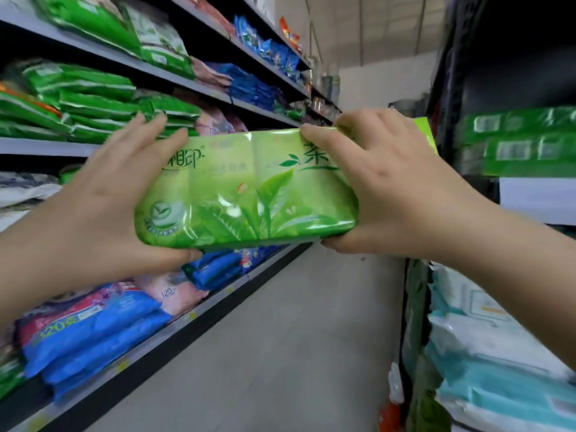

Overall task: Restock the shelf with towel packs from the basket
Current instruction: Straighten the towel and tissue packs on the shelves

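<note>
A green towel pack with a tea-leaf print is held up at chest height in the aisle, lying flat and level. My left hand grips its left end, fingers over the top and thumb under the bottom edge. My right hand grips the right end the same way. On the left stands the shelf, with a stack of similar green packs just beyond my left hand. No basket is in view.
Blue and pink packs fill the lower left shelf, and more blue packs lie further along. A second rack on the right holds white and teal packs and green packs. Grey floor runs between the racks.
</note>
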`<state>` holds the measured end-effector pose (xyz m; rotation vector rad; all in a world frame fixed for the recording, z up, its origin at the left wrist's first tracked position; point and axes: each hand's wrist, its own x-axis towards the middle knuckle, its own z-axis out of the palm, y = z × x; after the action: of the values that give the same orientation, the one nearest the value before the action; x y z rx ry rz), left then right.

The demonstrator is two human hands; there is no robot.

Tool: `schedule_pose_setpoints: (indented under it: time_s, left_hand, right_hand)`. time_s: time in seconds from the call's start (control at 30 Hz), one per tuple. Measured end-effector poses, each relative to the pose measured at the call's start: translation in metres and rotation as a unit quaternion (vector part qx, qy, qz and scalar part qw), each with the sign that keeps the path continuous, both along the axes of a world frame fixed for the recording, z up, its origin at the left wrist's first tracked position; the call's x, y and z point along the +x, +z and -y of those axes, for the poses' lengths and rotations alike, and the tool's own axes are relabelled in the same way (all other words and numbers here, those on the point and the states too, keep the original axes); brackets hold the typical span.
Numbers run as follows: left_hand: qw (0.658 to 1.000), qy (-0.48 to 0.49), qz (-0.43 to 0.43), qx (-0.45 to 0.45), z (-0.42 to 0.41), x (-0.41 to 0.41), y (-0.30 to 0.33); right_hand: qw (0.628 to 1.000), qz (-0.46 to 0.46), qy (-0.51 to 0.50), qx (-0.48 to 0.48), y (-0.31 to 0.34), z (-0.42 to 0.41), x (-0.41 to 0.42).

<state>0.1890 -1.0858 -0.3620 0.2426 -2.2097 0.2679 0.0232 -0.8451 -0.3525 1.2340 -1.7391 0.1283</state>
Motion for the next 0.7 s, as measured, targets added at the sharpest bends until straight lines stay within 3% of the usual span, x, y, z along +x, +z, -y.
schedule_pose_setpoints:
  time_s: [0.07, 0.17, 0.2, 0.23, 0.3, 0.33, 0.4, 0.5, 0.57, 0.7]
  left_hand:
    - [0.997, -0.067, -0.040, 0.029, -0.013, -0.005, -0.001]
    - [0.990, -0.068, -0.082, 0.097, -0.032, -0.022, 0.010]
    - [0.990, -0.076, -0.030, 0.116, -0.002, -0.027, 0.002]
    - [0.993, -0.065, -0.040, 0.086, 0.058, -0.037, -0.011]
    - [0.978, -0.143, -0.091, 0.120, 0.133, -0.091, -0.007]
    - [0.960, -0.193, -0.134, 0.153, 0.132, -0.111, -0.001]
    - [0.924, -0.285, -0.146, 0.206, 0.028, -0.117, 0.018]
    - [0.892, -0.321, -0.214, 0.237, -0.110, -0.122, 0.048]
    - [0.856, -0.390, -0.214, 0.265, -0.130, -0.144, 0.053]
    - [0.841, -0.434, -0.165, 0.279, -0.159, -0.191, 0.064]
  right_hand:
    - [1.000, -0.014, -0.016, -0.021, 0.014, -0.011, -0.003]
    - [0.998, -0.031, -0.045, -0.041, 0.040, -0.031, -0.010]
    - [0.997, -0.033, -0.055, -0.045, 0.049, -0.039, -0.011]
    - [0.996, -0.033, -0.064, -0.051, 0.058, -0.049, -0.013]
    - [0.994, -0.029, -0.085, -0.060, 0.075, -0.069, -0.015]
    - [0.993, -0.024, -0.098, -0.060, 0.083, -0.080, -0.015]
    - [0.991, -0.003, -0.125, -0.050, 0.096, -0.101, -0.016]
    - [0.987, 0.036, -0.155, -0.036, 0.109, -0.132, -0.021]
    - [0.983, 0.075, -0.165, -0.029, 0.116, -0.150, -0.030]
    - [0.974, 0.142, -0.179, -0.015, 0.130, -0.177, -0.065]
